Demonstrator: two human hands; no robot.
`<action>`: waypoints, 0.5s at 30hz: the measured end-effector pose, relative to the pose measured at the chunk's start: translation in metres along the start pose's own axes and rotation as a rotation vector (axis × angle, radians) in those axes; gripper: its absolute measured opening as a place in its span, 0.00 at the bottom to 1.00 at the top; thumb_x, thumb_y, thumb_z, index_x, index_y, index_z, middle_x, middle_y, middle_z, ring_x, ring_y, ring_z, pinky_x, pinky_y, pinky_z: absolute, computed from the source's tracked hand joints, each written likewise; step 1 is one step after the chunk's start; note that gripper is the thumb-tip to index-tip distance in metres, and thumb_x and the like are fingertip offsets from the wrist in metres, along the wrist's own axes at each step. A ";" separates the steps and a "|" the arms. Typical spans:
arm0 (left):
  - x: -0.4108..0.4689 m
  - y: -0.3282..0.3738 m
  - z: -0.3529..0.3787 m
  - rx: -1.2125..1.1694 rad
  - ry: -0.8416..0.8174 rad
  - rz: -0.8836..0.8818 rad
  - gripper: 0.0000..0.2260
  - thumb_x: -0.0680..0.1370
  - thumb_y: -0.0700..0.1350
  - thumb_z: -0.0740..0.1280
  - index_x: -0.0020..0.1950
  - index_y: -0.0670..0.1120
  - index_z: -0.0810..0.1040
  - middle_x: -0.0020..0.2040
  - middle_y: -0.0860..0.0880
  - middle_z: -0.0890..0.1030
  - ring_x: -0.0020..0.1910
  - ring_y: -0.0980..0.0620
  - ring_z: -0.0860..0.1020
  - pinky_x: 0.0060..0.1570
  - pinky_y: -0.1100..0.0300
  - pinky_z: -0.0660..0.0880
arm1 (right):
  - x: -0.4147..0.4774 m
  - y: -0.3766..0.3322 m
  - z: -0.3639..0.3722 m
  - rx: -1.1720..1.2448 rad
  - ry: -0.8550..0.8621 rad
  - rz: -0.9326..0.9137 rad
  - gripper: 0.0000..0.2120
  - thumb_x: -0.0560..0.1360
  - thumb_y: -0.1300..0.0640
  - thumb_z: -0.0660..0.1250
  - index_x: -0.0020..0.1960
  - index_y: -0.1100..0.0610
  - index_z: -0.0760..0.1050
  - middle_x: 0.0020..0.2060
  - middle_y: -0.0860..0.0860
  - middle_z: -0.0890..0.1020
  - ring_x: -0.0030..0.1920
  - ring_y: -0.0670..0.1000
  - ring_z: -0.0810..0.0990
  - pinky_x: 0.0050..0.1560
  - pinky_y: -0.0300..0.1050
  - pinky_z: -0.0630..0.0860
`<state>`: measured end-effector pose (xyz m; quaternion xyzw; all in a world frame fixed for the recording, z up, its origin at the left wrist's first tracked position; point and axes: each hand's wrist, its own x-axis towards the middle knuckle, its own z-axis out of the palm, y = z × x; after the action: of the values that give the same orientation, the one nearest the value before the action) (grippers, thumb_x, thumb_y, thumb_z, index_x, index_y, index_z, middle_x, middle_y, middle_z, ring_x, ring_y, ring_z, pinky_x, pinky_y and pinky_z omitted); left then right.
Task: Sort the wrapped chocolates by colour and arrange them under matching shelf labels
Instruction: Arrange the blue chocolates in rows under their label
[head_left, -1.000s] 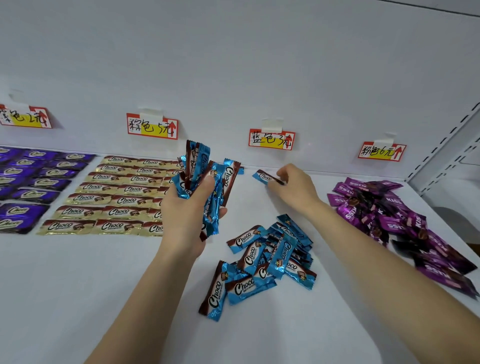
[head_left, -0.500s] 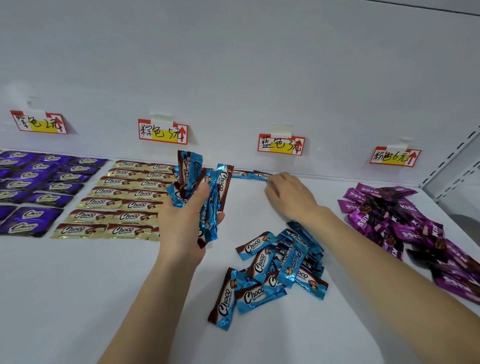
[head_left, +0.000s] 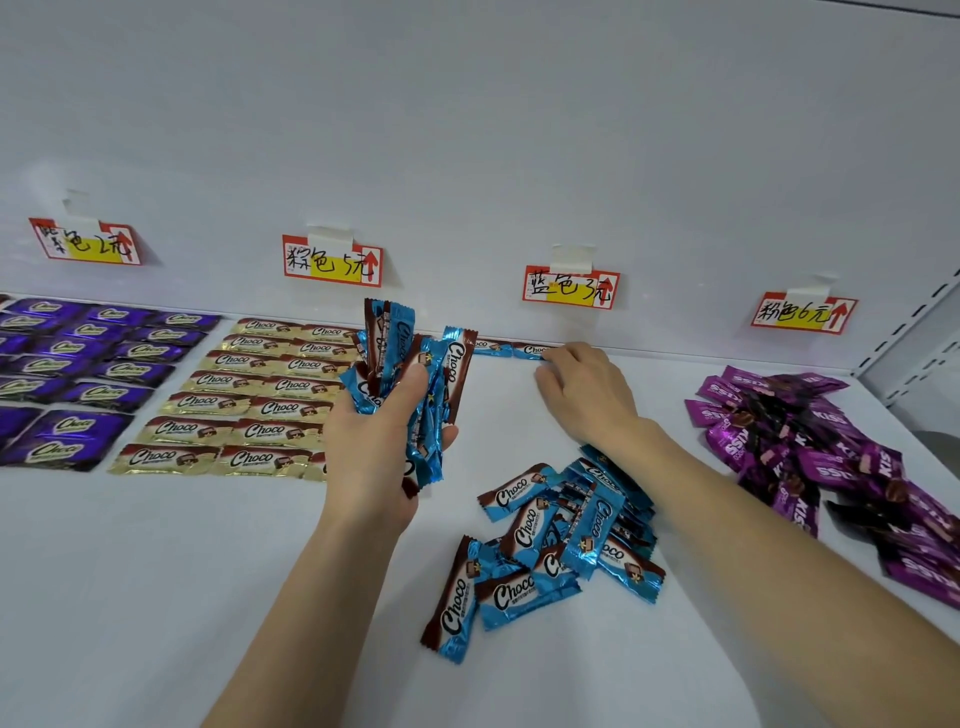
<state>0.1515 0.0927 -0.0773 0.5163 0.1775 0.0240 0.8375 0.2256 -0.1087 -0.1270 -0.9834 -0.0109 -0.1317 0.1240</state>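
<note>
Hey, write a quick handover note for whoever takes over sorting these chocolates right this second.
Left hand: grips a bundle of blue chocolates, raised above the shelf.
Right hand: fingertips touch a blue chocolate lying at the back wall, second in a row begun below the blue label.
Done: purple rows and gold rows are laid out.
Left: the bundle, the loose blue pile, and the heaped magenta chocolates.
</note>
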 end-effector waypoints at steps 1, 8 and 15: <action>0.000 0.000 0.000 -0.002 -0.004 0.005 0.14 0.72 0.46 0.72 0.56 0.50 0.75 0.46 0.50 0.83 0.38 0.55 0.84 0.29 0.61 0.78 | 0.000 0.000 0.000 0.003 -0.001 -0.001 0.17 0.80 0.53 0.51 0.62 0.58 0.72 0.59 0.56 0.74 0.57 0.55 0.70 0.54 0.48 0.68; -0.001 -0.003 0.001 -0.001 -0.037 -0.015 0.09 0.72 0.46 0.71 0.49 0.53 0.74 0.45 0.49 0.82 0.36 0.54 0.84 0.28 0.61 0.78 | -0.001 0.001 0.000 0.052 0.015 0.000 0.17 0.80 0.54 0.53 0.65 0.59 0.70 0.61 0.56 0.72 0.59 0.54 0.69 0.56 0.47 0.68; -0.018 0.000 0.006 -0.019 -0.146 -0.042 0.08 0.72 0.44 0.71 0.48 0.51 0.76 0.39 0.50 0.84 0.37 0.52 0.84 0.28 0.59 0.78 | -0.037 -0.036 -0.063 0.720 0.085 0.034 0.08 0.78 0.52 0.59 0.45 0.51 0.75 0.41 0.45 0.81 0.45 0.45 0.79 0.41 0.27 0.71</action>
<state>0.1370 0.0835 -0.0695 0.5050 0.1262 -0.0295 0.8533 0.1716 -0.0893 -0.0688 -0.8704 -0.0351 -0.1579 0.4650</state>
